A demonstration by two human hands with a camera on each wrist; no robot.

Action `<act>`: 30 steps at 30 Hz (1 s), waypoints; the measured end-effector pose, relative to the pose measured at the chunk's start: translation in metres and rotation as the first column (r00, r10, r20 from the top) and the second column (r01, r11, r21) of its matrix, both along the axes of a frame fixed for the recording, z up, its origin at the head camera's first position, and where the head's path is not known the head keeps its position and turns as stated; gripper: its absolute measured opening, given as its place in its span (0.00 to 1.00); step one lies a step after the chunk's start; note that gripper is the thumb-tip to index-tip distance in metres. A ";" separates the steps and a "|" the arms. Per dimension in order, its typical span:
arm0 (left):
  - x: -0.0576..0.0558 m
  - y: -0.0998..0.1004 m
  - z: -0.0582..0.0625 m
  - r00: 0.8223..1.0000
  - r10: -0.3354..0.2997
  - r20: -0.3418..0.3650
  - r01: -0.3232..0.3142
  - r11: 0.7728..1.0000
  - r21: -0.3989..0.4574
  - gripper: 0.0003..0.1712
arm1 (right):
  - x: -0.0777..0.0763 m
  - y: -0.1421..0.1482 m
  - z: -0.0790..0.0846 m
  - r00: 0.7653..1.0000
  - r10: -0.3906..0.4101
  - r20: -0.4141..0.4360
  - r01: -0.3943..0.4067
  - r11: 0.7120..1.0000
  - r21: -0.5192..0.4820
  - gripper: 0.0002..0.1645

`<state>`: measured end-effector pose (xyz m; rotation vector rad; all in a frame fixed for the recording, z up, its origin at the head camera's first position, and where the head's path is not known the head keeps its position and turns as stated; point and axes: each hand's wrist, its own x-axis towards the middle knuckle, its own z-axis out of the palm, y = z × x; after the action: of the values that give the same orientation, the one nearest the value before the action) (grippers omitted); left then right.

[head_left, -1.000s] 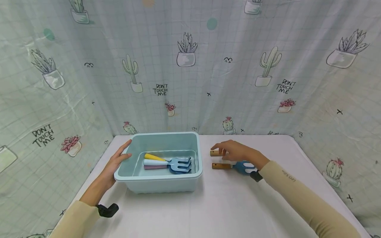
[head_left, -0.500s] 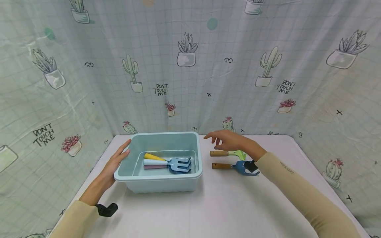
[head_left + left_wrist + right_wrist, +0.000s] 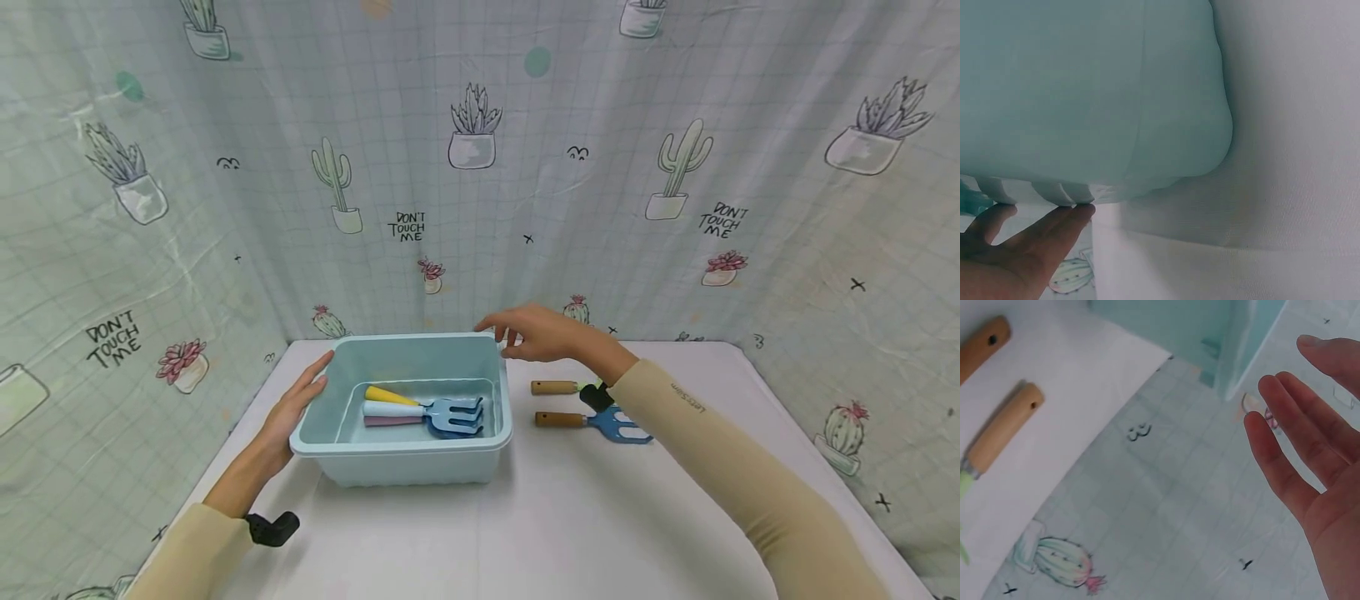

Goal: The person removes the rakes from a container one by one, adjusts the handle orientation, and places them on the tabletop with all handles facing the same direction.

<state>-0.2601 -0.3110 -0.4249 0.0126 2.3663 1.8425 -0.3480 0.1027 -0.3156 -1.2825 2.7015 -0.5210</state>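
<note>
A pale blue-green plastic bin (image 3: 405, 462) stands on the table, with several small garden tools inside. The light blue hand fork (image 3: 453, 414) lies on top; a yellow handle (image 3: 390, 395) and a purple handle (image 3: 392, 422) show beneath. My left hand (image 3: 287, 417) rests against the bin's left side, its straight fingers (image 3: 1066, 228) touching the wall. Above the back right corner of the bin hovers my right hand (image 3: 536, 333); its fingers (image 3: 1300, 434) are loosely extended and hold nothing.
Right of the bin lie a blue hand fork (image 3: 617, 424) with a wooden handle and a light green tool with a wooden handle (image 3: 553, 387), its head partly hidden by my right wrist. A cactus-print curtain (image 3: 480, 208) encloses the white table (image 3: 525, 533).
My right hand has moved left and away from above the wooden-handled tools to the back right corner of the bin. My left hand has stayed at the bin's left side.
</note>
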 end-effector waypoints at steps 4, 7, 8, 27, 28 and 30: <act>0.000 0.000 0.001 1.000 0.005 0.003 -0.005 1.000 0.002 0.35 | -0.001 -0.020 0.009 1.000 0.026 -0.007 -0.026 0.999 0.024 0.30; 0.000 0.000 0.001 1.000 0.009 0.011 -0.009 1.000 0.005 0.34 | -0.002 -0.033 0.013 0.999 0.046 -0.011 -0.046 0.998 0.033 0.30; -0.001 0.000 0.001 1.000 0.010 0.014 -0.010 1.000 0.006 0.34 | -0.002 -0.037 0.014 0.999 0.052 -0.014 -0.051 0.998 0.036 0.30; -0.003 0.002 0.001 1.000 0.027 0.016 -0.027 1.000 0.001 0.35 | -0.006 -0.113 0.002 0.990 0.133 0.052 -0.136 0.989 0.064 0.33; -0.003 0.001 0.001 1.000 0.027 0.016 -0.027 1.000 0.000 0.35 | -0.006 -0.117 0.001 0.989 0.136 0.062 -0.139 0.988 0.060 0.33; -0.003 0.001 0.000 1.000 0.026 0.015 -0.026 1.000 0.004 0.35 | -0.006 -0.124 -0.004 0.986 0.144 0.084 -0.148 0.988 0.046 0.34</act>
<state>-0.2627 -0.3095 -0.4246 -0.0310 2.3630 1.8527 -0.3544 -0.0212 -0.3201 -1.4006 2.5150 -0.4719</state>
